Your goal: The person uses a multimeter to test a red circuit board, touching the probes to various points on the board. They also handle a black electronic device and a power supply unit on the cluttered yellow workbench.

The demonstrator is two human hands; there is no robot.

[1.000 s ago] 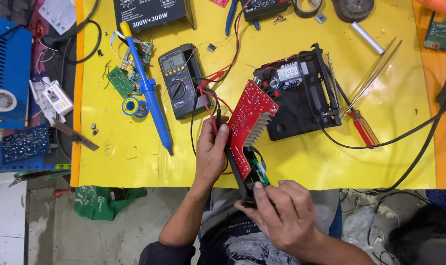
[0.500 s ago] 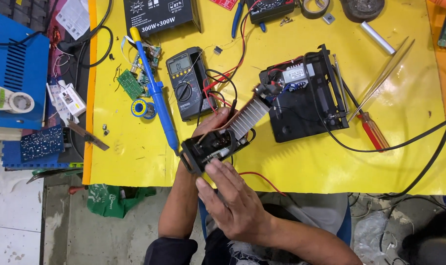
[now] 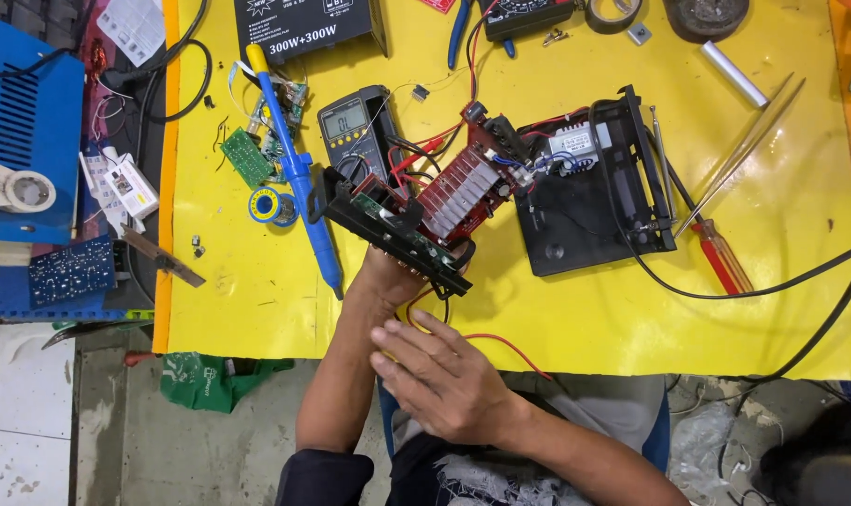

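Since the earlier frame, the right hand (image 3: 444, 379) has come off the red circuit board (image 3: 458, 192) and hovers released, fingers spread, below it. Left hand (image 3: 397, 272) grasps the board's black front panel (image 3: 388, 230) from beneath, above the yellow tabletop (image 3: 631, 309). Open black chassis tray (image 3: 584, 201) beside it holds a transformer (image 3: 570, 145) and wiring.

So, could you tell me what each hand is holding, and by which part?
The left hand grips the red circuit board assembly from beneath, at its black front panel. The right hand holds nothing.
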